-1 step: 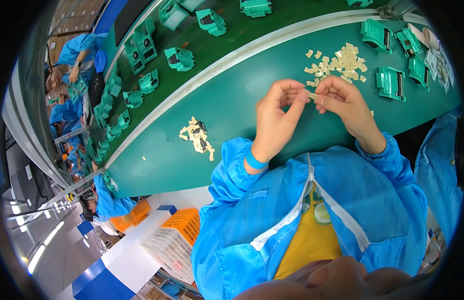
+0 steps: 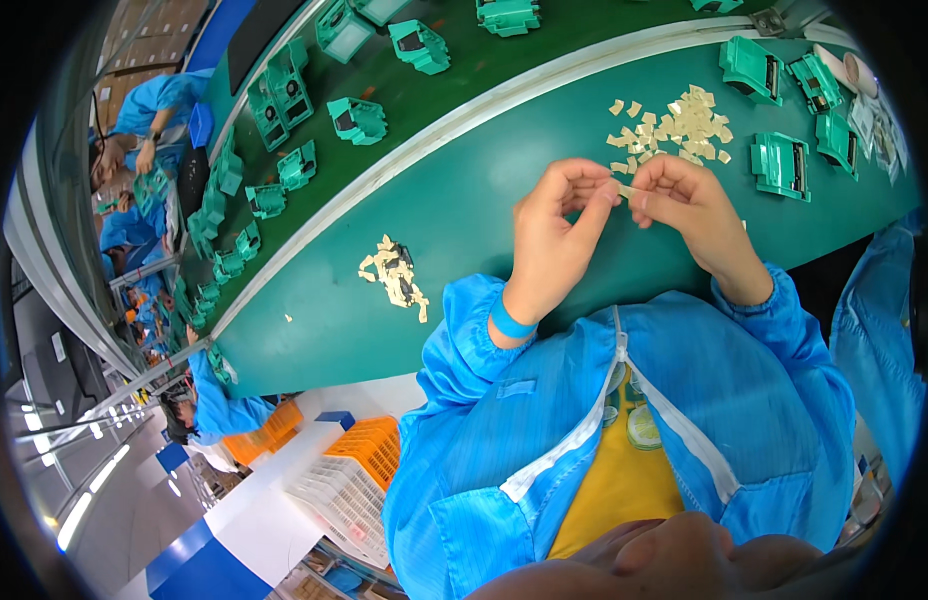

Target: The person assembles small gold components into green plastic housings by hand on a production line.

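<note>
- A small tan chip (image 2: pixel 625 190) sits pinched between the fingertips of both hands, held just above the green tabletop (image 2: pixel 464 210).
- The left hand (image 2: pixel 556 225) is curled, thumb and forefinger closed on the chip's left end; a blue band (image 2: pixel 509 322) rings its wrist.
- The right hand (image 2: pixel 689 205) is curled too, its fingertips nipping the chip's right end, so the two hands meet at the chip.
- Against the earlier frame nothing has visibly shifted: hands, chip and piles stand as they did.
- Just beyond the hands, touching distance from the right hand, lies a loose pile of tan chips (image 2: pixel 674 125).
- A second, smaller pile (image 2: pixel 394 275) lies on the tabletop well to the left of the left hand, with a few dark bits among it.
- Green plastic housings (image 2: pixel 781 165) stand to the right of the big pile, with more near the far right edge.
- A pale strip (image 2: pixel 434 135) divides the tabletop from a darker belt (image 2: pixel 454 60) carrying more green housings (image 2: pixel 357 120).
- Along the belt to the far left, other people in blue coats (image 2: pixel 154 105) are at work.
- Below the tabletop edge, on the left, stand orange and white crates (image 2: pixel 359 470).
- Nothing lies between the hands and the piles.
</note>
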`<state>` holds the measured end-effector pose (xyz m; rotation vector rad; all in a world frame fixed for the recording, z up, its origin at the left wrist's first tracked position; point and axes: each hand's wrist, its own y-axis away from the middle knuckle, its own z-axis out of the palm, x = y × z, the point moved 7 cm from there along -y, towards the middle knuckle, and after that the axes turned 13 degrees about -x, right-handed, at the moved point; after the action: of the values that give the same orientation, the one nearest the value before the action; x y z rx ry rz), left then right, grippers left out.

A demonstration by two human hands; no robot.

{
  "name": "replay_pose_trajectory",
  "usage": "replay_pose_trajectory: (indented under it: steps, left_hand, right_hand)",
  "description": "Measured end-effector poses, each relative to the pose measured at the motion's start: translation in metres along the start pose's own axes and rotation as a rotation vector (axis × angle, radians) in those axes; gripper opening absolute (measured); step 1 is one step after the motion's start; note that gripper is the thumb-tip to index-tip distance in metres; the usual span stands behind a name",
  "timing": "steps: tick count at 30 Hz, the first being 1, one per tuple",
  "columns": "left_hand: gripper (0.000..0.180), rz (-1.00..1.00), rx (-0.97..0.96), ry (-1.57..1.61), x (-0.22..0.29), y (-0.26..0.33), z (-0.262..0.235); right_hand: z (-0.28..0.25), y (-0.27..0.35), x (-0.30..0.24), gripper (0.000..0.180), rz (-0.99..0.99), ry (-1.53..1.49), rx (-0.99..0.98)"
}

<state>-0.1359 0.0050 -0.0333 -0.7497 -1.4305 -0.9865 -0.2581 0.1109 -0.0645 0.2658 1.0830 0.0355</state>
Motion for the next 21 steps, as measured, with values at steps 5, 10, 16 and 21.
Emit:
replay_pose_trajectory:
  steps: [5, 10, 16, 21]
  left_hand:
    - [0.012, 0.196, 0.059, -0.479, 0.023, -0.011, 0.013]
    - [0.009, 0.371, 0.043, -0.737, 0.030, -0.016, 0.025]
    - [0.011, 0.379, 0.058, -0.902, 0.028, -0.024, 0.036]
    - [0.011, 0.407, 0.056, -0.916, 0.026, -0.028, 0.039]
  right_hand:
    - [-0.014, 0.009, -0.003, 0.013, -0.031, -0.022, -0.009]
    - [-0.031, 0.010, -0.007, 0.018, -0.039, 0.161, 0.081]
    - [-0.036, 0.012, -0.010, 0.015, -0.028, 0.083, 0.128]
    - [-0.039, 0.010, -0.008, 0.014, -0.040, 0.183, 0.158]
